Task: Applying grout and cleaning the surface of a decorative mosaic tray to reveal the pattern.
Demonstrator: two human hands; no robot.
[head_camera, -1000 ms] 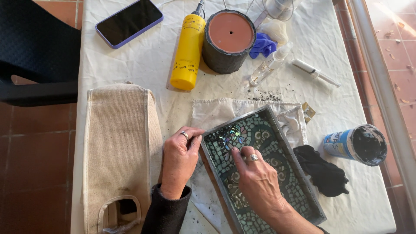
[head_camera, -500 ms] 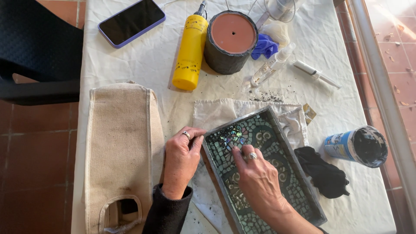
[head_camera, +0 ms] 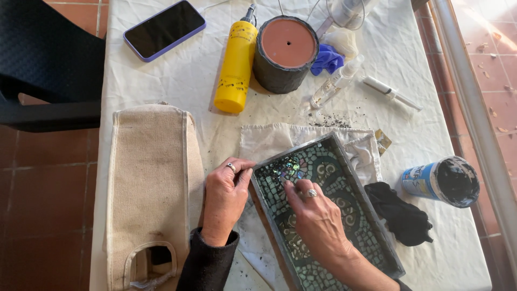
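A phone [head_camera: 164, 29] with a dark screen lies at the top left of the white tablecloth [head_camera: 177, 81]. Near it is a yellow bottle [head_camera: 236, 67] on its side, touching a round clay pot [head_camera: 284, 53] turned upside down. A blue glove [head_camera: 326, 59] sits by a small clear spray bottle [head_camera: 336, 83]. A syringe [head_camera: 391, 93] lies farther right. A cup of black paste [head_camera: 442, 181] and a black cloth [head_camera: 401, 214] are on the right. A beige canvas bag [head_camera: 148, 188] lies on the left

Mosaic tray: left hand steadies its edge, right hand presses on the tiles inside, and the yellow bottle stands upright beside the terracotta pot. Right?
Not quite. The head view shows the yellow bottle lying on its side beside the terracotta pot. The left hand does steady the mosaic tray edge, with the right hand on the tiles.
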